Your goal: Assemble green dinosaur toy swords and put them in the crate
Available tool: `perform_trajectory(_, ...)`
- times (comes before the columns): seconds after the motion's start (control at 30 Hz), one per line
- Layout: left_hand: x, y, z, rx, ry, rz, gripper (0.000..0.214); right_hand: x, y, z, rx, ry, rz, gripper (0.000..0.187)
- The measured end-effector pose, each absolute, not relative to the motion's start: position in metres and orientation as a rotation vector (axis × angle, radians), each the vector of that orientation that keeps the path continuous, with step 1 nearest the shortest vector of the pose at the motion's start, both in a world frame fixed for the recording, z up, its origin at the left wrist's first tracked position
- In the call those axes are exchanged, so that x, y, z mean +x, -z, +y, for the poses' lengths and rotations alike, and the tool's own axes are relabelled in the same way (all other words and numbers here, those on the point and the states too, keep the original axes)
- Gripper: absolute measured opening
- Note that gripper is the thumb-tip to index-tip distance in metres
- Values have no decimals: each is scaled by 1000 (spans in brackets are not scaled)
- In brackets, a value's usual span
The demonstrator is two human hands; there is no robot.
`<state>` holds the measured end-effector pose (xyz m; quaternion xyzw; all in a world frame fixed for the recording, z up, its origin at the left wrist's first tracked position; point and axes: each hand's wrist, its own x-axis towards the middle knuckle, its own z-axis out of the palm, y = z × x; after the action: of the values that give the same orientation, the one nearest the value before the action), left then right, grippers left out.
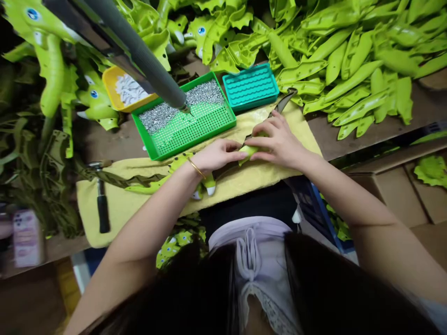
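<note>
My left hand (223, 154) pinches the left end of a small lime-green plastic piece (248, 151). The fingers of my right hand (275, 142) are closed round the same piece, and a dark olive strip (284, 100) runs out beyond them toward the back. Below my left wrist lies a lime-green toy dinosaur part (179, 163) with white-tipped feet. It rests on a yellow cloth (139, 164), and another olive strip stretches left from it. How the held piece joins the strip is hidden by my fingers.
A green basket (164, 151) holds many small metal screws, with a screwdriver-like tool (150, 70) hanging over it. Behind are a teal tray (250, 86) and a yellow tray (111, 95) of white bits. A hammer (102, 204) lies left. Lime-green shells (352, 70) pile up right.
</note>
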<state>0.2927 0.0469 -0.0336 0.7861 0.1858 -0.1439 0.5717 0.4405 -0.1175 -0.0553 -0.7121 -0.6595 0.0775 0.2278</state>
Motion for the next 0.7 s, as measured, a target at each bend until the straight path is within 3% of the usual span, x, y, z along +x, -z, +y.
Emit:
perform_trajectory(0.1, 291, 36, 49, 1743, 383, 386, 45, 434, 54, -122, -1954, -216, -1677, 40)
perform_trajectory(0.2, 290, 32, 47, 1808, 292, 411, 45, 421, 51, -129, -1978, -275, -1111, 50)
perform_trajectory(0.33, 290, 19, 40, 1941, 201, 433, 46, 400, 55, -122, -1599, -761, -504, 56)
perform_trajectory(0.43, 289, 13, 35, 1964, 166, 451, 49, 390, 57, -112, -1323, -910, -358, 52)
perform_trajectory(0.7, 285, 6, 28, 1853, 147, 523, 51, 377, 63, -110, -1113, -862, -198, 43)
